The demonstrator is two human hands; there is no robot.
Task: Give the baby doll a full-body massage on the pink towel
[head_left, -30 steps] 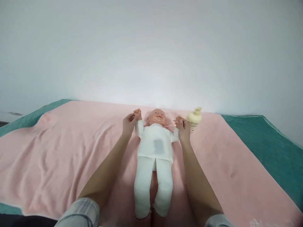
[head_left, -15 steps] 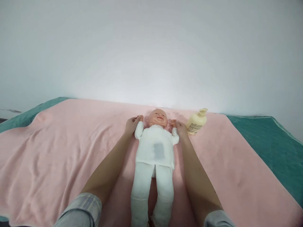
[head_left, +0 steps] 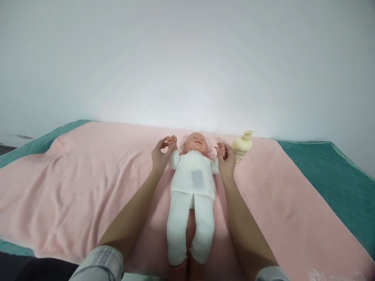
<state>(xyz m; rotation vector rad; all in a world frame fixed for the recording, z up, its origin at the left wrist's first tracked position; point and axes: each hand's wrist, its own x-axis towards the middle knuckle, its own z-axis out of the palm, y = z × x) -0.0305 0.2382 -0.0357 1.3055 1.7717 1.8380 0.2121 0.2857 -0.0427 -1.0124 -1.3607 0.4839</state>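
Note:
A baby doll (head_left: 193, 175) in a white top and white trousers lies on its back, head toward the wall, with a grey patch on its chest. My left hand (head_left: 160, 155) curls around the doll's hand on the left side, thumb at its wrist. On the other side, my right hand (head_left: 227, 160) grips the doll's other hand between thumb and fingers. Both doll hands are lifted beside its head. Just beyond my right hand stands a pale yellow pump bottle (head_left: 243, 145) with printed text.
A pink blanket (head_left: 281, 207) lies under the doll, wrinkled on the left. Green cloth (head_left: 328, 175) shows beneath it at both sides. A plain pale wall (head_left: 187, 62) rises behind the far edge.
Both my hands have raised the doll's hands off the blanket, with my fingers now wrapped around them. The view has shifted slightly, showing the doll's feet and the near blanket edge.

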